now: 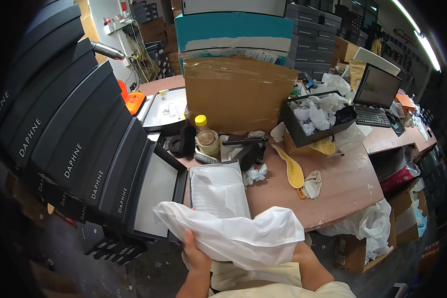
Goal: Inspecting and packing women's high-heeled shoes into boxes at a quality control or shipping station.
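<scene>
The thin white wrapping [236, 233] is up in the air at the lower centre of the frame, bunched and sagging between the person's two arms; from where I stand I can't tell paper from cloth, or whether anything is inside. If it does hold something, I'd worry about a loose end sagging and letting it slide out. A hard pull against that pinched left side could also crease or tear it.

It hangs across the near end of the open shoe box [244, 187] in the middle, so a low fold might catch the rim or drag up the white lining [216, 186] inside.

As for the grip, the left hand [197, 254] is closed on the wrapping's left part, thumb on the near face. The right hand is lost under the drape, only its forearm [314, 268] showing at lower right, so I can't say how open it is.

Further out, a careless elbow to the left could knock the leaning stack of black shoe boxes [64, 114], filling the left of the frame.
</scene>
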The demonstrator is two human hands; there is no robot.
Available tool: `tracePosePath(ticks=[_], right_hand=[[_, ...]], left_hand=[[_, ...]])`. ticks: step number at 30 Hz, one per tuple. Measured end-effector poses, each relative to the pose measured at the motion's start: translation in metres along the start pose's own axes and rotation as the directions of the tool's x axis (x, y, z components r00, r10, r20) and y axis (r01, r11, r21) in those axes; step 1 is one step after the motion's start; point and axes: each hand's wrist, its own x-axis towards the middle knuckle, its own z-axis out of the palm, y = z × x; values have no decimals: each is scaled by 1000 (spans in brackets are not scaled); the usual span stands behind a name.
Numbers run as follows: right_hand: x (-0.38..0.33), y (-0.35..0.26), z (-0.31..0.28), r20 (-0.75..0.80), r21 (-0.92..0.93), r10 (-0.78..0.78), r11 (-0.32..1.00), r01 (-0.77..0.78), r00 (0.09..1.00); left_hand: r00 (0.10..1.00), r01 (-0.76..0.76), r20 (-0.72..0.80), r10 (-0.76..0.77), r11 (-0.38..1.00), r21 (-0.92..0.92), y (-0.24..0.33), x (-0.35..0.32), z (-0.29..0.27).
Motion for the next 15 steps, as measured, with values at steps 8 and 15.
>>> tracePosePath(ticks=[8,15], right_hand=[[9,54,0,167,-1,-35,999,36,985],[-11,54,-19,181,95,-195,979,181,964]], left_hand=[[972,-191,136,190,982,-5,-31,11,-50],[891,-428,158,426,669,608,-14,44,-113]])
